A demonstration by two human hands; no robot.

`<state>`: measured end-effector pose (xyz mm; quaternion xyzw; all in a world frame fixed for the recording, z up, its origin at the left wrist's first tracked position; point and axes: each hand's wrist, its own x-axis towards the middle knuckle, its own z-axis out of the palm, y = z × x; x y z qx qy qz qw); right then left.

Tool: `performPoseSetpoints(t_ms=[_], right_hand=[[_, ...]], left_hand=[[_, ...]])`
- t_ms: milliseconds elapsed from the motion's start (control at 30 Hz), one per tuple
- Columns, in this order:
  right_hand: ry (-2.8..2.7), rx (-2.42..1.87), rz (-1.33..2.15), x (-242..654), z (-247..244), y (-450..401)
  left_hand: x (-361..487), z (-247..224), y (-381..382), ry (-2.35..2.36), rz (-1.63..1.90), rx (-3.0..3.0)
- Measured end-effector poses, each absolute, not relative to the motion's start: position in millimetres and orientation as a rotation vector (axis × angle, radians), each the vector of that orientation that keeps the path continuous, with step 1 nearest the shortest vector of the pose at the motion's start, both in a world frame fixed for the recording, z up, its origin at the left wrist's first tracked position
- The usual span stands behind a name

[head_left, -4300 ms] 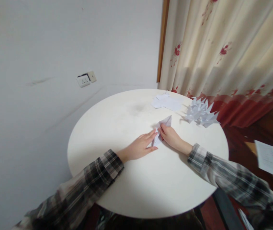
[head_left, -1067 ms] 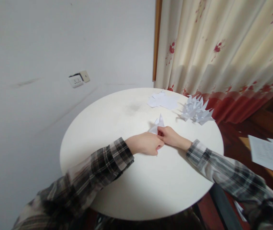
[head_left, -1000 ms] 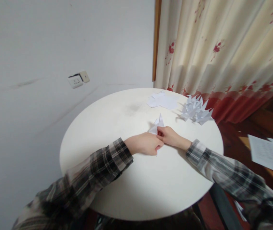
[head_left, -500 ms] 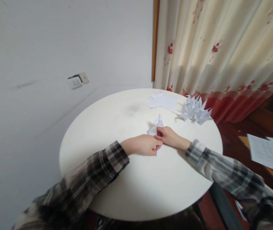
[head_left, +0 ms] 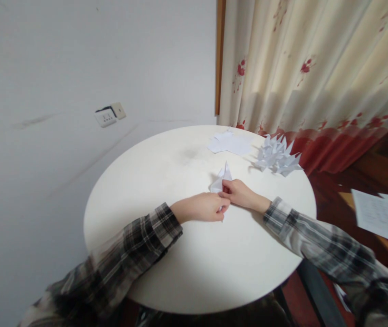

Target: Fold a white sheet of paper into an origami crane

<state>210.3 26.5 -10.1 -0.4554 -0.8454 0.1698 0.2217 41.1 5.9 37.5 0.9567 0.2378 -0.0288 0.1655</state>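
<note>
A folded white paper piece (head_left: 217, 183), pointed like an origami crane, stands on the round white table (head_left: 180, 263) between my hands. My left hand (head_left: 205, 206) is closed on its near end, where a small tip shows below the fingers. From the right, my right hand (head_left: 240, 192) pinches the paper's side between thumb and fingers. The two hands touch, and they hide the lower part of the paper. One sharp point rises above my right fingertips.
Several folded white paper cranes (head_left: 276, 156) cluster at the table's right rear. Flat white sheets (head_left: 231, 143) lie at the back. Written papers (head_left: 381, 218) rest on a wooden surface to the right. A wall socket (head_left: 105, 117) is at left, a flowered curtain (head_left: 303, 91) behind.
Almost nothing differs. My left hand has shifted very slightly, while both hands keep their hold on the folded paper.
</note>
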Motion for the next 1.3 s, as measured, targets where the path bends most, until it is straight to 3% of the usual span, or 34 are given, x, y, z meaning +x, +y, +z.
performPoseSetpoints(t_ms=[1300], right_hand=[[-2.359, -1.314, 0.417, 207.6, -5.1, 25.6]], left_hand=[[34.3, 27.9, -2.3, 0.810, -0.098, 2.728]])
